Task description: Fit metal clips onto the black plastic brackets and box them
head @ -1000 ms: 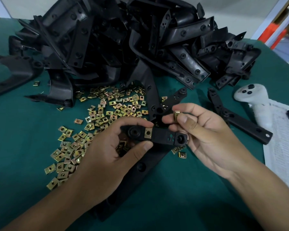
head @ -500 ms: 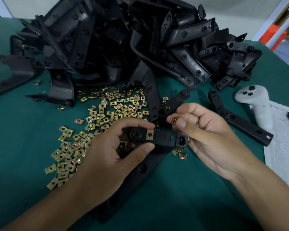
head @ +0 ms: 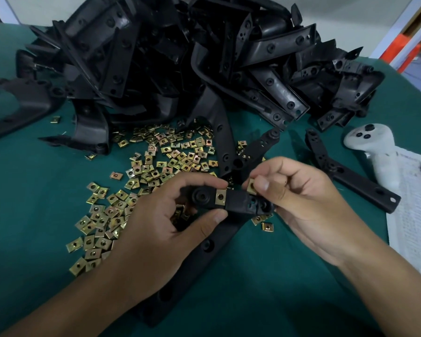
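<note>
The left hand point(head: 156, 229) is closed, thumb and forefinger, on the end of a flat black plastic bracket point(head: 231, 203) held above the green bench point(head: 29, 195); one brass-coloured square metal clip point(head: 220, 197) sits seated beside its fingertips. The right hand point(head: 299, 203) steadies the bracket's other end and pinches a second loose clip point(head: 250, 186) just above it. Judged: the bracket is stiff and light, the clip small and slippery, best gripped by its edges. No box is visible.

Assembly workshop, heaped black brackets point(head: 204, 57) (unsorted), loose metal clips point(head: 156, 166)
</note>
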Action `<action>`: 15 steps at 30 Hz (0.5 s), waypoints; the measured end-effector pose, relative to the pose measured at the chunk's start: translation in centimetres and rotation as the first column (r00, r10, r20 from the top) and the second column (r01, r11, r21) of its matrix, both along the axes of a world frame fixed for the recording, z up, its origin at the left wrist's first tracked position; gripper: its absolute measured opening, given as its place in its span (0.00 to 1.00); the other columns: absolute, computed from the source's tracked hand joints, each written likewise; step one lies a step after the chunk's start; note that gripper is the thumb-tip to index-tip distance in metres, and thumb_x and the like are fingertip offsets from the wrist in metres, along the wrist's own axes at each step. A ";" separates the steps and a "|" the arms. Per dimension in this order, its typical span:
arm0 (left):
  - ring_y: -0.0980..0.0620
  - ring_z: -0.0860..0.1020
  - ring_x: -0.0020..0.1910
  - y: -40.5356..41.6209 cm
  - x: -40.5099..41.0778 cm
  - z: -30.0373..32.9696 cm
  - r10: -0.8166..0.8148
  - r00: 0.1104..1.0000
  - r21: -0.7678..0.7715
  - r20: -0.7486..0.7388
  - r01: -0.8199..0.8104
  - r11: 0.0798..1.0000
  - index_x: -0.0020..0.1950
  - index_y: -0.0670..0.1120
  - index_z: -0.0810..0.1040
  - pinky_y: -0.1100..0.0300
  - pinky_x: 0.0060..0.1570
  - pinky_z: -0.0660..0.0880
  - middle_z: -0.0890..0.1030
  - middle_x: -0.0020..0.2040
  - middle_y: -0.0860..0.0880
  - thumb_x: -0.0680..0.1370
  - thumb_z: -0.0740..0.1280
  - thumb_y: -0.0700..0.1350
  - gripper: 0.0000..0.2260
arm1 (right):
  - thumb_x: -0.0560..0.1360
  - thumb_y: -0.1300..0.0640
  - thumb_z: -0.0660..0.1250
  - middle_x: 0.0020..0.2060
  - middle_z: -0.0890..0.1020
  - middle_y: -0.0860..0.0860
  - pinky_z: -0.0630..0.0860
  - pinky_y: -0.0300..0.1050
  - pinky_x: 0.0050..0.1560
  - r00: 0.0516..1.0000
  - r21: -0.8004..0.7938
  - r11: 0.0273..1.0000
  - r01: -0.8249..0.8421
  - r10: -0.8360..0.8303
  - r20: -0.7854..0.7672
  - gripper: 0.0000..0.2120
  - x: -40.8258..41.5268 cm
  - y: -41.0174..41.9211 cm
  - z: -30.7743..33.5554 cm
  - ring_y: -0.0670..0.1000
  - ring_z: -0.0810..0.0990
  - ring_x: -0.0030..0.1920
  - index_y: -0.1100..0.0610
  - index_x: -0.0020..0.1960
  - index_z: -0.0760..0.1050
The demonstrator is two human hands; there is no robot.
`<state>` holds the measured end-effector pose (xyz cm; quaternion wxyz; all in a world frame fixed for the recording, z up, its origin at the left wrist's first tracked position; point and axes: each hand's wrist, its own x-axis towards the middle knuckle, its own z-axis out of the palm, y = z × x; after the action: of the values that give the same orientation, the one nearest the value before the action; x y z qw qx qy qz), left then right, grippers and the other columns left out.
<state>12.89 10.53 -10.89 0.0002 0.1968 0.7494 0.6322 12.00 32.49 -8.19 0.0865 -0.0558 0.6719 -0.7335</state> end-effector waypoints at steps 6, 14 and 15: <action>0.61 0.84 0.46 0.1 0.0 -0.1 0.018 0.999 -0.013 -0.041 -0.019 1.000 0.59 0.63 0.79 0.72 0.44 0.77 0.85 0.49 0.61 0.76 0.70 0.54 0.12 | 0.71 0.52 0.74 0.42 0.87 0.51 0.79 0.39 0.50 0.998 0.040 0.999 0.020 -0.018 -0.057 0.04 -0.1 0.1 -0.2 0.48 0.85 0.46 0.48 0.46 0.85; 0.68 0.81 0.44 0.2 -0.1 0.3 0.027 0.996 -0.059 -0.090 -0.032 0.998 0.59 0.63 0.78 0.79 0.41 0.73 0.83 0.49 0.64 0.77 0.71 0.52 0.12 | 0.75 0.54 0.72 0.42 0.87 0.47 0.77 0.31 0.45 0.979 0.187 0.982 0.042 -0.003 -0.204 0.02 0.0 0.5 0.2 0.41 0.84 0.44 0.49 0.48 0.83; 0.72 0.79 0.40 0.2 0.0 0.5 0.021 0.996 -0.071 -0.092 -0.027 0.997 0.59 0.62 0.78 0.81 0.38 0.71 0.83 0.47 0.66 0.77 0.72 0.51 0.12 | 0.76 0.54 0.72 0.42 0.87 0.46 0.76 0.31 0.45 0.978 0.198 0.979 0.043 -0.001 -0.210 0.02 0.0 0.4 0.1 0.40 0.84 0.43 0.49 0.48 0.82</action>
<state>12.85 10.76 -10.35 -0.0344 0.2162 0.7732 0.5952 12.04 32.88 -8.06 0.0124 -0.1160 0.7487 -0.6526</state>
